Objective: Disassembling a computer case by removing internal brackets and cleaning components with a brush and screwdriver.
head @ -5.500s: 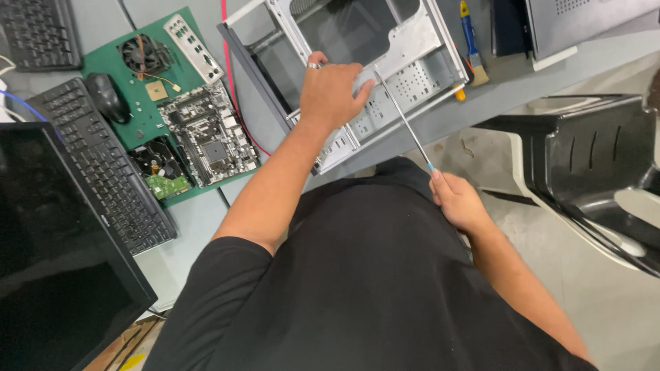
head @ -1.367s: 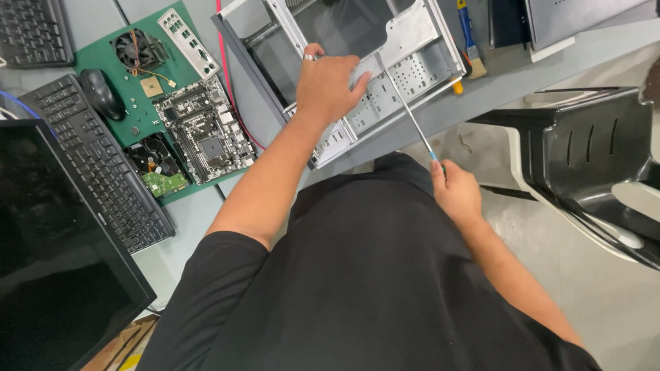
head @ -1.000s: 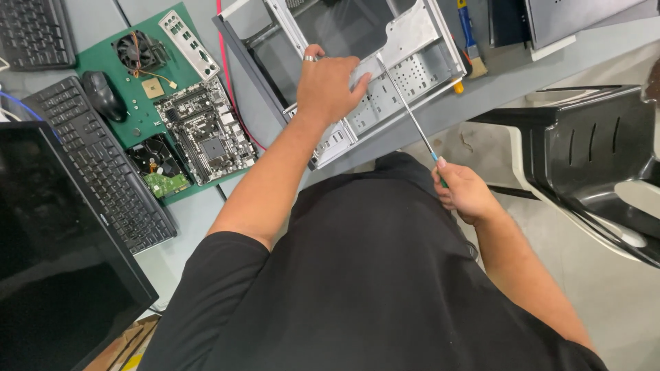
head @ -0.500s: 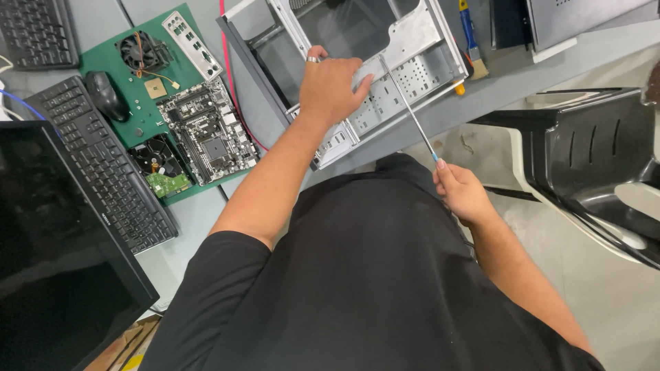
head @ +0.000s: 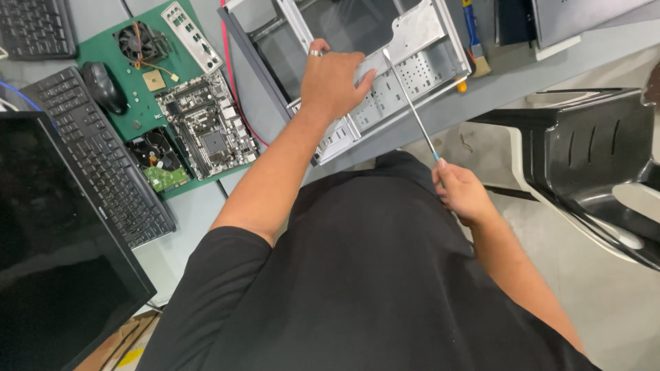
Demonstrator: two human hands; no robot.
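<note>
Grey workbench (head: 522, 69) fills the top of the frame. My left hand (head: 332, 79) lies flat, fingers spread, on the open metal computer case (head: 412, 62) at top center. My right hand (head: 462, 192), center right, is closed around a long screwdriver (head: 410, 103), its tip against the case. A motherboard (head: 206, 124) sits upper left.

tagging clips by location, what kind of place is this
Most likely a computer repair or assembly bench. The left hand rests on an open, empty computer case, the right hand holds a long screwdriver reaching into it, and a bare motherboard lies on a green mat beside keyboards.
</note>
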